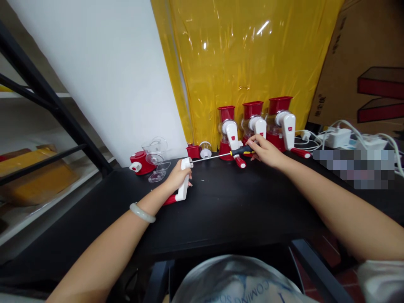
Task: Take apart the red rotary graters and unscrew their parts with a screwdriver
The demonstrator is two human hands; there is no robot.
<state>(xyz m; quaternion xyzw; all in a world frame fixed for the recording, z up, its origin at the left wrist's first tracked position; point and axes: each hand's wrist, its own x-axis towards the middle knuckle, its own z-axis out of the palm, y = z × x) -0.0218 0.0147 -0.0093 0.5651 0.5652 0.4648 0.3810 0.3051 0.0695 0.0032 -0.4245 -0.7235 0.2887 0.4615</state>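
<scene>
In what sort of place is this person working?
Probably a small workshop: three hand-crank graters stand in a row on a black table, the right hand holds a screwdriver, and a large carton stands behind.

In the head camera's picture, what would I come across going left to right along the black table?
Red base with a white knob, left hand holding a white crank, small drum, leftmost standing grinder, right hand, white power adapter.
</scene>
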